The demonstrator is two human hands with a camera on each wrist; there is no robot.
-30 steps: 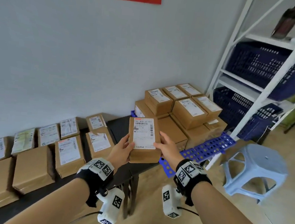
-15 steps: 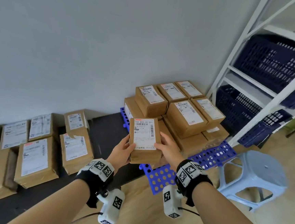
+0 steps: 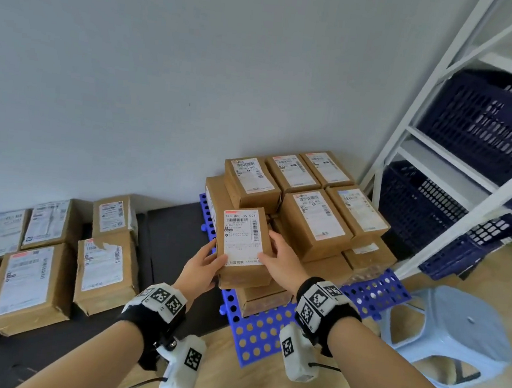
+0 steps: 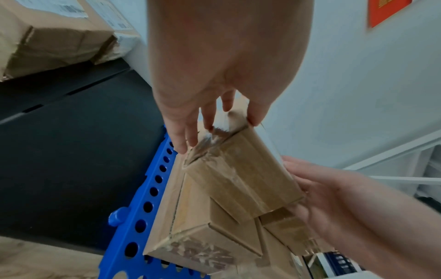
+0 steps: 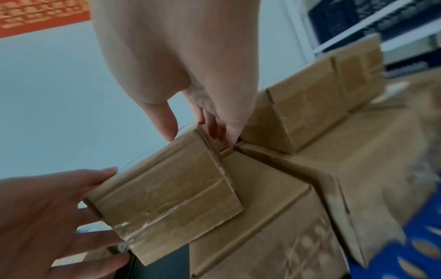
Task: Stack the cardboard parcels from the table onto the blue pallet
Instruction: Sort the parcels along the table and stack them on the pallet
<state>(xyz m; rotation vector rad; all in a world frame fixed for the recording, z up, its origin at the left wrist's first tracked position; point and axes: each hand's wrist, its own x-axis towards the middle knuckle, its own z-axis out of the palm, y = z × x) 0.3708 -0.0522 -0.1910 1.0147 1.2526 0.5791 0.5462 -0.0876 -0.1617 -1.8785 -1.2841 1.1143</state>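
Here, beside a white shelving rack (image 3: 440, 123) holding dark blue crates (image 3: 486, 127), a black worktop (image 3: 166, 248) along the wall carries several labelled cardboard parcels (image 3: 30, 285) not yet moved, while the blue pallet (image 3: 261, 333) on the floor bears a stack of parcels (image 3: 314, 223) in at least two layers. A pale blue plastic stool (image 3: 453, 331) stands just beside the pallet. A person holds one small parcel (image 3: 242, 245), label up, over the near left corner of the stack, above the lower layer's front box (image 4: 190, 222). The left hand (image 3: 200, 269) grips its left edge, fingers (image 4: 188, 136) curled under the box and thumb on top; the right hand (image 3: 282, 264) grips the right edge the same way, fingers (image 5: 222, 130) tucked beneath. Whether the box already touches the one below cannot be told from these views. The step in hand appears to be the placing of this parcel on the second layer. The next move likely calls for lowering it flat, squaring it against its neighbours, and slipping the fingers out from underneath without dragging it askew.
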